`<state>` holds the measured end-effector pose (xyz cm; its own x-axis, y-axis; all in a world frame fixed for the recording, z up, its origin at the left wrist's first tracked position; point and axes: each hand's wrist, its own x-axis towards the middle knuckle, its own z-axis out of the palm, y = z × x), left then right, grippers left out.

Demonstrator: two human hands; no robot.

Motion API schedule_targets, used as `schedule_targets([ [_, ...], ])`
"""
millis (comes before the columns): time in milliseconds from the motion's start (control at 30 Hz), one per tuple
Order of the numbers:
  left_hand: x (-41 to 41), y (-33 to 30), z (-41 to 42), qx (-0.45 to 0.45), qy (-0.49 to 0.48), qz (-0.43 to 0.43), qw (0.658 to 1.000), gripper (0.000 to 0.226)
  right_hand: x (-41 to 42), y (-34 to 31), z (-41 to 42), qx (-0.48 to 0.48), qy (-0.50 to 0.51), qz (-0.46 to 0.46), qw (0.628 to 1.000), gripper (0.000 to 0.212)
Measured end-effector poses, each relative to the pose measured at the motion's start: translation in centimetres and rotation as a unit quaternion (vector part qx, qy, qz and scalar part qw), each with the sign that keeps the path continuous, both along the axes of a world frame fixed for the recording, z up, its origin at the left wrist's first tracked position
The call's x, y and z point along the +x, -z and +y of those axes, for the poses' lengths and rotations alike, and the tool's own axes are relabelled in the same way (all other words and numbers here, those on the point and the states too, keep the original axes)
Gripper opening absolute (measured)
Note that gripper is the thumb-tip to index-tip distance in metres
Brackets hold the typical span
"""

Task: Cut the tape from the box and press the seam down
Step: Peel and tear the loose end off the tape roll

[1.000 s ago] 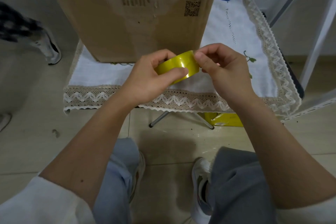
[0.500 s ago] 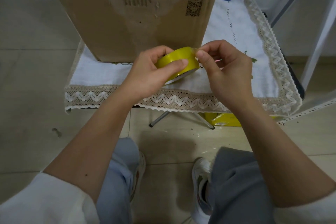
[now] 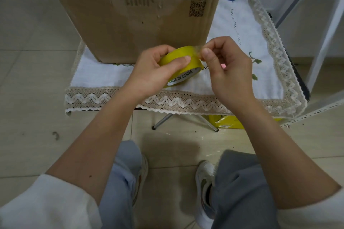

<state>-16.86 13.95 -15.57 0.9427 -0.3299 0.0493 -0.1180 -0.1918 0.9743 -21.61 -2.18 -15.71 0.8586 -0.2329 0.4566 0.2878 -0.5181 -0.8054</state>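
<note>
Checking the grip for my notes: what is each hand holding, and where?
Left hand grips the tape roll around its outer band; right hand pinches its peeled free end.

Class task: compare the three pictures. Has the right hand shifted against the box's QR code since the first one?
Yes. The right hand has risen toward the QR code on the box, peeling the tape end off the tape roll.

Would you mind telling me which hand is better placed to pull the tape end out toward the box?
The right hand, probably. Its fingertips already pinch the peeled end at the top of the yellow tape roll, while the left hand grips the roll itself, steadying it in front of the cardboard box.
</note>
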Motion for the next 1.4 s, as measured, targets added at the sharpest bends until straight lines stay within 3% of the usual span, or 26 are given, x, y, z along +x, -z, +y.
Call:
schedule_targets([
  [333, 0.3, 0.1, -0.3, 0.005, -0.013, -0.014, 1.0, 0.019, 0.0, -0.3, 0.1, 0.083, -0.052, 0.015, 0.995, 0.012],
  [467, 0.3, 0.1, 0.0, -0.005, 0.015, -0.06, 0.998, 0.036, 0.1, -0.5, 0.0, 0.112, -0.063, 0.033, 0.991, 0.008],
  [700, 0.2, 0.0, -0.2, 0.016, 0.046, -0.113, 0.992, 0.016, -0.1, -1.0, -0.2, 0.164, -0.04, 0.06, 0.984, 0.013],
  [867, 0.4, 0.0, 0.0, 0.014, 0.028, -0.112, 0.993, 0.013, -0.3, -1.2, -0.9, 0.125, 0.013, 0.084, 0.989, 0.039],
  [967, 0.3, -0.1, -0.1, 0.005, 0.035, -0.107, 0.994, 0.013, -0.2, -0.4, -0.7, 0.064, -0.01, 0.118, 0.991, 0.025],
  [1067, 0.1, -0.2, -0.2, 0.003, 0.037, -0.102, 0.994, 0.014, -0.1, -0.1, 0.0, 0.03, 0.003, 0.08, 0.996, 0.009],
  [1200, -0.1, -0.3, 0.2, 0.012, 0.049, -0.094, 0.994, 0.026, 0.0, -0.2, -0.1, 0.011, 0.018, 0.043, 0.999, 0.008],
  [1300, 0.0, -0.2, 0.9, -0.005, 0.04, -0.022, 0.999, 0.046, -0.1, -0.1, 0.0, 0.019, 0.021, 0.036, 0.999, 0.003],
  [1400, 0.0, -0.1, 1.2, 0.008, 0.044, 0.009, 0.999, 0.037, -0.2, -0.4, -0.1, 0.035, 0.028, 0.027, 0.999, 0.004],
])
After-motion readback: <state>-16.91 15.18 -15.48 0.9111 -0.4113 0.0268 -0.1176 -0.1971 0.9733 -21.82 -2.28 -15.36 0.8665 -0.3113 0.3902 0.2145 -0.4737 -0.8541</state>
